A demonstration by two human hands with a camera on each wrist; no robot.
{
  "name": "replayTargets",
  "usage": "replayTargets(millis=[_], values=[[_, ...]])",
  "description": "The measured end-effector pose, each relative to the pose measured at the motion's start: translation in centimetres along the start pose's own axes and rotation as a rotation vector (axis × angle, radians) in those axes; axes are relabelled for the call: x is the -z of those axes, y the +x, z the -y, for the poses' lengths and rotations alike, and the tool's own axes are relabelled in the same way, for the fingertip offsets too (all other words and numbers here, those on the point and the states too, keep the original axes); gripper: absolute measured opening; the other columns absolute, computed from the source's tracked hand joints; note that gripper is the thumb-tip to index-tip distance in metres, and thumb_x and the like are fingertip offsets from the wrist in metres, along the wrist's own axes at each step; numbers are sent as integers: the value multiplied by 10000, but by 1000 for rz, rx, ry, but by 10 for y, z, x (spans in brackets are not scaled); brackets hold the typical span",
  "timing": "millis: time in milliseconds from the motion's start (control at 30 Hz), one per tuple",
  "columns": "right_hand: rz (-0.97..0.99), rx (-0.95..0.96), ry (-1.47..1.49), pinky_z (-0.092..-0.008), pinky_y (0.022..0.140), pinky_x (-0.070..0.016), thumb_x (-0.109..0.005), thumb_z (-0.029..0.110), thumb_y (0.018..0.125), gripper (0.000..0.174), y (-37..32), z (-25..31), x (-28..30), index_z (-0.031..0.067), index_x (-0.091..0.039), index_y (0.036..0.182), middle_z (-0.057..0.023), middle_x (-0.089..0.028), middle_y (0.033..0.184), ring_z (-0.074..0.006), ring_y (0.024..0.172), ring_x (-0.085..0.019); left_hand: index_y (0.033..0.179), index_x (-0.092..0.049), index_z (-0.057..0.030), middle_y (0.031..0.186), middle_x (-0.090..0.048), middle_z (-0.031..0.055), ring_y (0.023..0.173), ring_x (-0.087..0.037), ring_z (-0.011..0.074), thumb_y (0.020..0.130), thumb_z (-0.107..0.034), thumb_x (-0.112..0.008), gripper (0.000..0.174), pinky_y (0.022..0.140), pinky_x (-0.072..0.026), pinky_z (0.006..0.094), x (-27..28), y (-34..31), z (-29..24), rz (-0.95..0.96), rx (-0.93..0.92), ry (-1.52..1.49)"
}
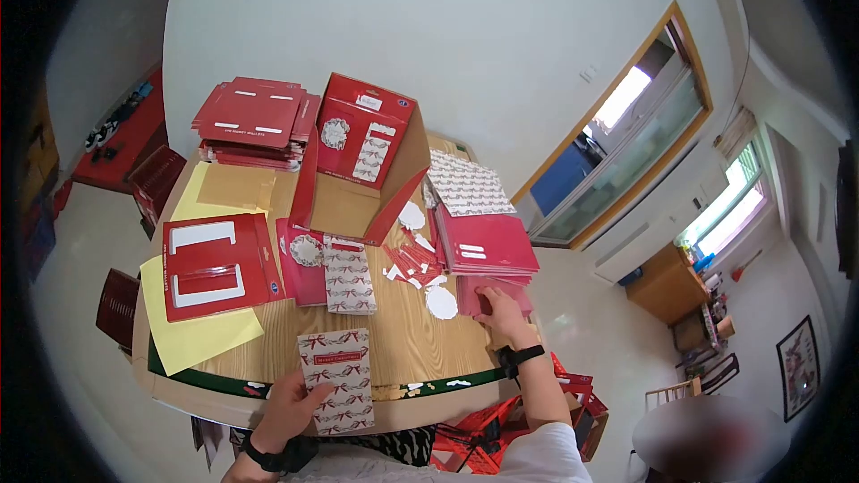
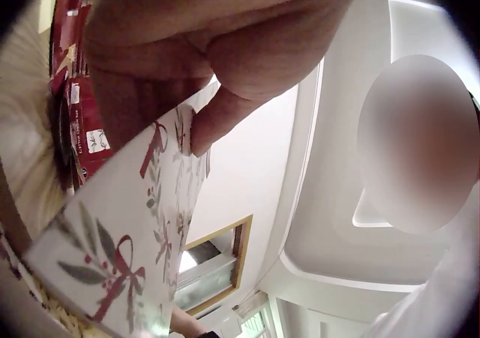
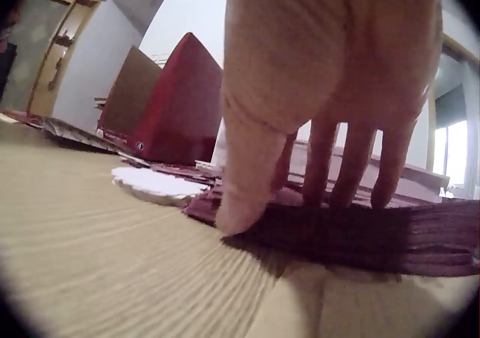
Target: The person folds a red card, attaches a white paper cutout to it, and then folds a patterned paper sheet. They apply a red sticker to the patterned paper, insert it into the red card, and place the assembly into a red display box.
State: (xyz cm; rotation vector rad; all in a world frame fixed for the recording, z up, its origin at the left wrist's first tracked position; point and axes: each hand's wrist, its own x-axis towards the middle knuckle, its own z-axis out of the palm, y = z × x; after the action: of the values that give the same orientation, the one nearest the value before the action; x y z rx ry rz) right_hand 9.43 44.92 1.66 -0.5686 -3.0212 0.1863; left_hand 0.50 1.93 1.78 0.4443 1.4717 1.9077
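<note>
Patterned wallet (image 1: 347,374) gripped in left hand (image 1: 292,404), at worktop (image 1: 407,351) front edge. Right hand (image 1: 503,315), fingers extended, touches red stack (image 1: 512,286) near right edge. Judged step: taking from stack. Next move calls for separating single piece.

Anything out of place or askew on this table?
Red scraps lie jumbled by the box, unlike the tidier stack beside them, and a yellow sheet juts askew from under the red panel. Nothing looks spilled.

A hand could pass over the bare table (image 1: 420,349) between the patterned card (image 1: 344,376) and the right hand (image 1: 501,311). Farther back, the tall red box (image 1: 362,174) blocks the way, standing between stacked red sleeves (image 1: 246,116) and stacked red folders (image 1: 492,237).
</note>
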Motion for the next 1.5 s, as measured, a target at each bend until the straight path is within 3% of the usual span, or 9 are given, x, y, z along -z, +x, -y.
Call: replayTargets(millis=[200,500,600,700,1000,1200,1300,1433,1500], values=[[36,38,88,-368,866,-448,-734,219,658,534,5,-8,3,104,-533,1139,-117,-566,1114,-293,1043,-527,1046,-580,34,933,-644,60,800,-574,90,857,-52,-558,209,720,-471,245,1,2,3,6,18,27],[63,6,287,-368,820,-473,-710,244,668,511,7,-23,2,91,-535,1123,-130,-590,1068,-293,928,-589,1035,-587,34,916,-647,58,787,-567,85,860,-64,-562,202,713,-465,239,0,6,6,7,31,24],[0,117,31,-372,794,-482,-678,230,693,474,5,-11,5,81,-533,1119,-143,-594,1066,-302,905,-595,1031,-588,35,912,-648,59,786,-568,86,860,-63,-562,199,710,-465,238,-2,6,2,6,23,15],[21,63,-78,-385,768,-484,-627,220,736,417,-1,13,15,83,-533,1118,-164,-607,1017,-327,880,-596,1030,-588,35,910,-648,60,782,-569,85,860,-62,-562,198,705,-466,239,-3,6,1,7,9,21],[-193,88,188,-458,683,-467,-436,194,876,229,-8,-6,-2,70,-542,1037,-215,-610,824,-382,784,-590,1022,-592,37,899,-652,58,767,-576,84,858,-55,-563,189,700,-472,241,-3,5,1,13,-5,25],[-274,-31,205,-494,622,-435,-435,202,888,184,-3,-16,-10,50,-528,931,-253,-578,754,-412,717,-578,1021,-595,32,904,-652,58,779,-577,83,857,-45,-564,184,706,-473,240,-4,2,-1,15,-6,13],[-323,-98,-38,-484,608,-436,-435,206,890,193,-4,-19,0,47,-528,946,-243,-573,757,-408,720,-576,1020,-597,26,924,-648,55,796,-574,82,857,-47,-566,181,717,-468,235,-5,-1,-3,16,2,-32],[-958,-27,182,-359,553,-433,-461,80,860,168,-34,27,67,42,-569,982,-184,-556,722,-303,615,-539,1025,-595,13,964,-637,49,840,-568,92,856,-55,-574,184,745,-460,244,-6,-5,-4,-1,-29,-62],[-890,-50,400,-335,557,-433,-467,58,856,175,-59,83,98,26,-580,986,-130,-552,698,-244,609,-536,1027,-594,8,970,-634,58,861,-570,114,854,-65,-580,188,762,-457,262,-7,-2,2,29,-130,6]])
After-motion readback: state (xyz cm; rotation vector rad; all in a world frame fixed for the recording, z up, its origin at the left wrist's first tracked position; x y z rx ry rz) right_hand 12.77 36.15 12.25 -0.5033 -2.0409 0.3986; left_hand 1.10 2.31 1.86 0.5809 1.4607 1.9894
